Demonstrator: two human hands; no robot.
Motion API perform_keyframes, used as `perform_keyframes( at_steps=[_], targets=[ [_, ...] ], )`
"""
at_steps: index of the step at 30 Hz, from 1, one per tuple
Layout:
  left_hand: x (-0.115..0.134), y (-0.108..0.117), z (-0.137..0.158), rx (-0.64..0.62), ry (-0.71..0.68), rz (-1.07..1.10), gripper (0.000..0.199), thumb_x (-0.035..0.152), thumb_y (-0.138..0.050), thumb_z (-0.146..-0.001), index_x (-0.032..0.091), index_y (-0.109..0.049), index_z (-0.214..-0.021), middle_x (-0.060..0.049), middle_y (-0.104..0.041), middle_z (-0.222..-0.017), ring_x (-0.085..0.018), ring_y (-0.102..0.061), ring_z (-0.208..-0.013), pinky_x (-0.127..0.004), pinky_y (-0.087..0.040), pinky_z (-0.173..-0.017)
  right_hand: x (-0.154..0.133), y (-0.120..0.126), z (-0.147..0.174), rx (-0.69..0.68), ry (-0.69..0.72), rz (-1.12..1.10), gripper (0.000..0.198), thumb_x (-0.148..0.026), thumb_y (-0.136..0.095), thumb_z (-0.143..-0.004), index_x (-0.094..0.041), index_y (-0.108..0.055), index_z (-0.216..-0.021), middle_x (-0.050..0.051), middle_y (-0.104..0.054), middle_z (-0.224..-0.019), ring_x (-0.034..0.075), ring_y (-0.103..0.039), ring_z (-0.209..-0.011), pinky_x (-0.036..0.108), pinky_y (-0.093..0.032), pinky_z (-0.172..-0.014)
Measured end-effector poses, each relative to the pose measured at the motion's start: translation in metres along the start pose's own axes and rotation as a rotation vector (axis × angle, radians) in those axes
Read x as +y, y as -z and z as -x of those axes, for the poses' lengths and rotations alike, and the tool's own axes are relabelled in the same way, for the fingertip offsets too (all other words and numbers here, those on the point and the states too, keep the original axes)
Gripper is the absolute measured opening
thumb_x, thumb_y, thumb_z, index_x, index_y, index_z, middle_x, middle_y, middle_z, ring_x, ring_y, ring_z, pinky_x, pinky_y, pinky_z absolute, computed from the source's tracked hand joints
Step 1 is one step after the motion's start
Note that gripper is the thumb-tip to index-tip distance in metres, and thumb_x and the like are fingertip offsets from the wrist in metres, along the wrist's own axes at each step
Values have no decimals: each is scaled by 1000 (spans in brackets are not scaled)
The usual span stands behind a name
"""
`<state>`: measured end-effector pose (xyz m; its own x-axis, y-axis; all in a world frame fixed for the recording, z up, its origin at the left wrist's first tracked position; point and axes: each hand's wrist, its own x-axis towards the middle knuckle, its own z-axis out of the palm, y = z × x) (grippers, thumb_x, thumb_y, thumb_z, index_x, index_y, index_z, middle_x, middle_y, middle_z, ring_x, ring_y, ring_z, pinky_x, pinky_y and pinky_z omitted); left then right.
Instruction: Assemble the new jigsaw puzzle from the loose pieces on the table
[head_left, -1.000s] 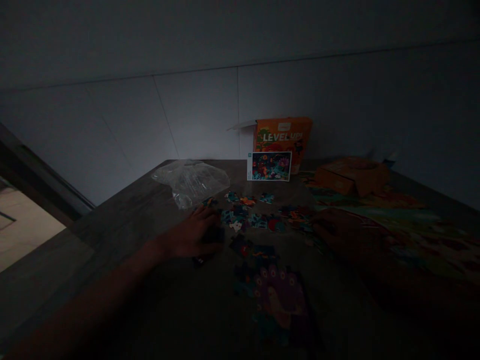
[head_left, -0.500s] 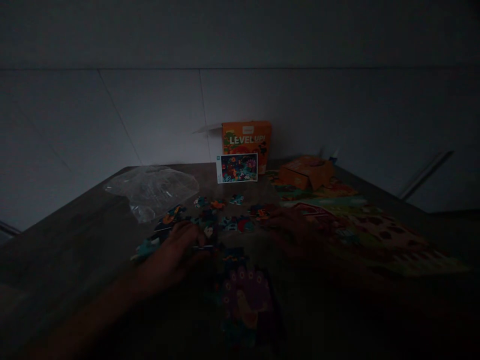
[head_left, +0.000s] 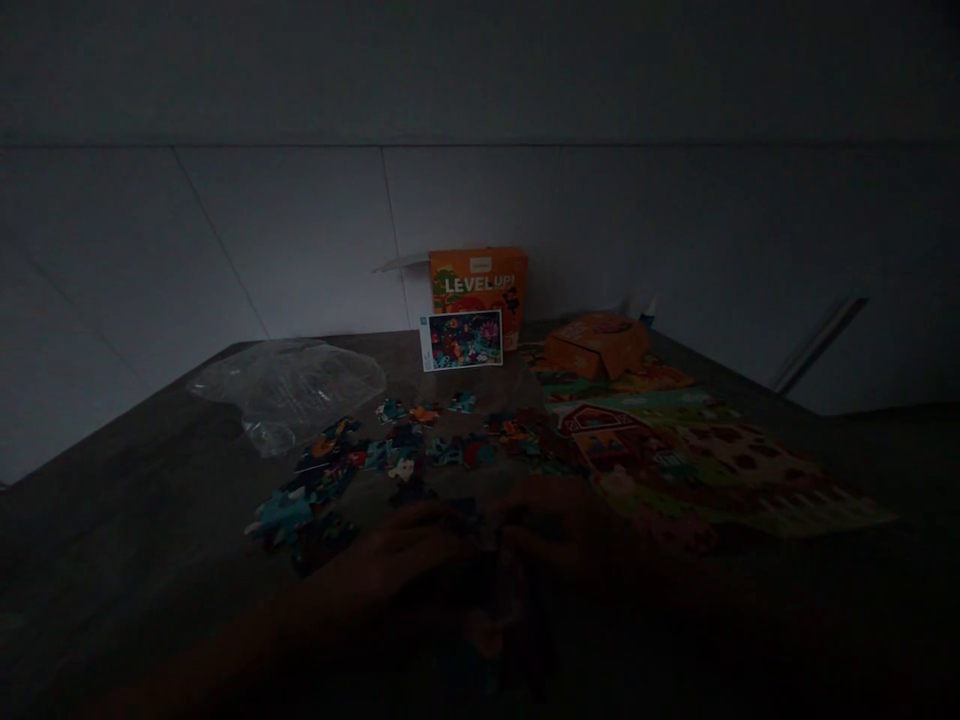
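Observation:
The light is very dim. My left hand (head_left: 424,545) lies over the near table, fingers bent together at a dark puzzle piece (head_left: 463,508). Close to its right, my right hand (head_left: 551,525) has its fingers curled inward; what they hold is lost in the dark. Below and between both hands lies a joined part of the puzzle (head_left: 487,635), largely covered and hardly visible. Beyond the hands, loose puzzle pieces (head_left: 446,452) are spread over the table, with a bunch of teal and dark pieces (head_left: 289,510) at the left.
An orange box (head_left: 480,275) stands against the wall, a picture card (head_left: 463,340) leaning on it. A clear plastic bag (head_left: 300,385) lies at the left. On the right are a farm-picture puzzle (head_left: 750,460) and an orange carton (head_left: 598,345) on its far end.
My left hand has moved right and nearer from the loose pieces. My right hand has come left and nearer, so both meet over the joined puzzle. The view has shifted slightly.

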<state>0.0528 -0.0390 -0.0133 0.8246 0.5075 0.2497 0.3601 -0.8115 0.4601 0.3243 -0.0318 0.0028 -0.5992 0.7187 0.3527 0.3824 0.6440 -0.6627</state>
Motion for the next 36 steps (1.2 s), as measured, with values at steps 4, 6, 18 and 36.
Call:
perform_keyframes(
  at_steps=[4,6,18,36],
  targets=[
    [-2,1,-1,23,-71,-34,42,35,-58,-97,25,-46,-136,-13,-61,-123,-28,-52,-121,-39,-49,-98,-1,1,2,-115,-20,42,30,-34,-68,-86,-19,-69,-111,6,-72,-97,18,-66,-85,28,-50,-76],
    [-4,-2,-2,55,-97,-32,36,33,-55,-98,23,-48,-132,-12,-64,-114,-26,-57,-111,-39,-50,-95,-1,-4,4,-175,23,41,31,-38,-72,-83,-17,-71,-105,7,-70,-97,18,-64,-85,28,-50,-76],
    [5,22,-2,-105,-41,-165,44,24,-60,-90,23,-53,-134,-11,-58,-135,-30,-48,-130,-47,-40,-110,13,7,-6,180,-275,-65,21,-34,-58,-86,-18,-71,-90,4,-72,-82,18,-64,-75,28,-48,-68],
    [4,51,3,-248,-175,-220,58,7,-53,-81,22,-52,-137,-7,-52,-146,-29,-45,-136,-49,-30,-118,29,15,-10,219,-264,11,22,-32,-61,-88,-21,-75,-101,5,-75,-97,21,-68,-88,33,-52,-81]
  ],
)
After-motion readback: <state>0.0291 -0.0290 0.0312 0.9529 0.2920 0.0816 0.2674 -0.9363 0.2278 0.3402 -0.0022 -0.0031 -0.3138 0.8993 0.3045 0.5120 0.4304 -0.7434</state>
